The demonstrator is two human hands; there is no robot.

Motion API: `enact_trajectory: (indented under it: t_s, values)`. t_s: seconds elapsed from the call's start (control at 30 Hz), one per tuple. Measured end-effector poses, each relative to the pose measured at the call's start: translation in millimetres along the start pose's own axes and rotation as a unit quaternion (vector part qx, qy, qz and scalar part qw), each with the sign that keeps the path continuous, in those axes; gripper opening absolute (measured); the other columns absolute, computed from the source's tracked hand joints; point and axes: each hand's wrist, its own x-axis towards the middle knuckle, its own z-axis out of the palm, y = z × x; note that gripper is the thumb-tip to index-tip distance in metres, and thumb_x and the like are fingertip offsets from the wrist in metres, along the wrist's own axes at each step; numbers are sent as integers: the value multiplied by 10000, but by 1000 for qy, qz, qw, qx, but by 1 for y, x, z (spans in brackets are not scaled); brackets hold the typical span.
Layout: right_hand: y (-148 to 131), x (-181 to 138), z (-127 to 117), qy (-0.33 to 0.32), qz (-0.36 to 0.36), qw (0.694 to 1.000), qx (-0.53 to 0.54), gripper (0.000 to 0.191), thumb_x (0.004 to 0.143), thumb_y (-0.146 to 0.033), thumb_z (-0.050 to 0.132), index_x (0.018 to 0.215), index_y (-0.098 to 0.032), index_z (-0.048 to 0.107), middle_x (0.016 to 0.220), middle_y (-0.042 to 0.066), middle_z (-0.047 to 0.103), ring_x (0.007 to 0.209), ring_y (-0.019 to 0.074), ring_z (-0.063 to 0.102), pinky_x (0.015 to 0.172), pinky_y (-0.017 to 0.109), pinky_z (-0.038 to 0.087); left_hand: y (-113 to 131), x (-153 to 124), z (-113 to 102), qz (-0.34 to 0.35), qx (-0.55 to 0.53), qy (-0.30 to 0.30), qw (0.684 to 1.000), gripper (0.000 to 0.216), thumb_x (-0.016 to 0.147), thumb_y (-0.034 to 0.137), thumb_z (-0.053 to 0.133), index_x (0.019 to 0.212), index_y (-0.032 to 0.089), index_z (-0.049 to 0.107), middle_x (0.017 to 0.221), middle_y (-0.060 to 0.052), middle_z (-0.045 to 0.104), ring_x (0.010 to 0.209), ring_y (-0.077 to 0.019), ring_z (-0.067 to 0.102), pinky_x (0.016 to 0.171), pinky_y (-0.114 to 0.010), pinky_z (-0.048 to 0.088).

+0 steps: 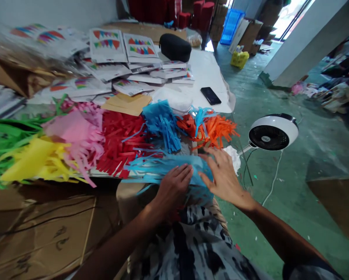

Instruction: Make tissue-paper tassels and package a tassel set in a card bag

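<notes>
Under the left hand and by the fingers of the right hand, light-blue fringed tissue-like paper lies along the near edge of the white-covered worktop! Its strips trail out leftward from the hands, and more of it hangs over the edge just below them. Look at the left: fingers close together, laid over the paper, the thumb out of sight, so whether it pinches anything I cannot tell. And the right? Fingers spread, thumb apart, at the paper's right end.

Just beyond the right hand, a bright orange fringed paper bundle, with pale-blue strips across it! Beyond the left hand sits a deeper blue fringed paper bundle, and leftward from there it's colour after colour: a red fringed bundle, a pink one, then yellow and green at the far left.

Farther out, past the hands, a black smartphone lies flat, with a rounded black case behind it, beside stacked white packets printed with colourful tassels. Off to the right hand's right, a white round fan with a black grille stands over the green floor.
</notes>
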Motion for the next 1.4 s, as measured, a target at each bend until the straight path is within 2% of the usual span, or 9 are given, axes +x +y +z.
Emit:
enact_trajectory:
  t_s: [0.13, 0.3, 0.47, 0.53, 0.73, 1.0, 1.23, 1.33, 1.4]
  values:
    - [-4, -16, 6, -90, -67, 994, 3, 603, 953, -482, 652, 1474, -194, 556, 1459, 157, 606, 1372, 365, 497, 1193, 568, 332, 2, 7, -13, -42, 4, 13, 999, 407, 949, 110, 570, 1341, 150, 671, 1370, -188, 678, 1289, -323, 637, 1054, -492, 558]
    - [4, -17, 9, -109, -34, 993, 18, 316, 1043, -307, 528, 1278, -231, 726, 1272, 123, 721, 1161, 298, 616, 1002, 472, 435, -15, 6, -31, -48, -61, 10, 997, 273, 951, 134, 611, 1177, 196, 752, 1116, -111, 753, 1076, -258, 672, 941, -409, 580]
    - [8, 0, 4, -93, 42, 994, 32, 278, 1074, -342, 514, 1027, -230, 764, 1007, 58, 779, 1021, 258, 669, 893, 394, 399, -40, 2, -47, -112, -124, 15, 986, 147, 962, 303, 675, 1028, 235, 788, 1001, -45, 800, 980, -243, 677, 851, -371, 547]
    - [7, 8, 7, -94, 75, 992, 22, 272, 1069, -376, 531, 1019, -230, 756, 986, 51, 783, 992, 255, 683, 873, 376, 395, -42, 3, -47, -151, -125, 25, 980, 216, 983, 394, 646, 947, 238, 790, 968, -40, 797, 952, -238, 682, 835, -368, 531]
    - [1, 25, 15, -115, 117, 985, -63, 268, 1049, -388, 532, 1083, -205, 724, 990, 94, 777, 990, 288, 686, 814, 370, 386, -42, 5, -37, -210, -35, 77, 974, 303, 994, 381, 594, 781, 221, 737, 848, -55, 717, 850, -226, 629, 790, -362, 485]
    - [-2, 26, 23, -110, 110, 981, -117, 253, 1040, -356, 497, 1021, -183, 680, 934, 113, 765, 979, 316, 655, 808, 393, 344, -48, 12, -33, -206, 81, 55, 974, 316, 971, 389, 646, 704, 219, 649, 787, -59, 656, 800, -240, 595, 692, -351, 412]
    - [1, 30, 22, -131, 105, 978, -125, 245, 1021, -354, 504, 982, -183, 675, 915, 127, 757, 991, 327, 653, 808, 399, 338, -46, 15, -34, -207, 98, 57, 972, 258, 956, 363, 658, 750, 208, 663, 802, -80, 660, 796, -257, 602, 676, -365, 417]
    - [-1, 31, 22, -138, 101, 977, -128, 232, 1015, -345, 503, 1004, -185, 671, 935, 132, 762, 1006, 330, 646, 816, 403, 337, -45, 17, -36, -164, 99, 83, 978, 150, 976, 296, 632, 1005, 183, 727, 980, -116, 721, 923, -277, 640, 784, -387, 461]
    - [-3, 32, 22, -137, 97, 977, -131, 225, 1016, -335, 498, 1026, -186, 666, 960, 129, 768, 1022, 324, 641, 827, 403, 335, -44, 18, -36, -71, 94, 90, 989, 284, 989, 199, 599, 1256, 210, 693, 1170, -113, 740, 1102, -289, 644, 914, -411, 461]
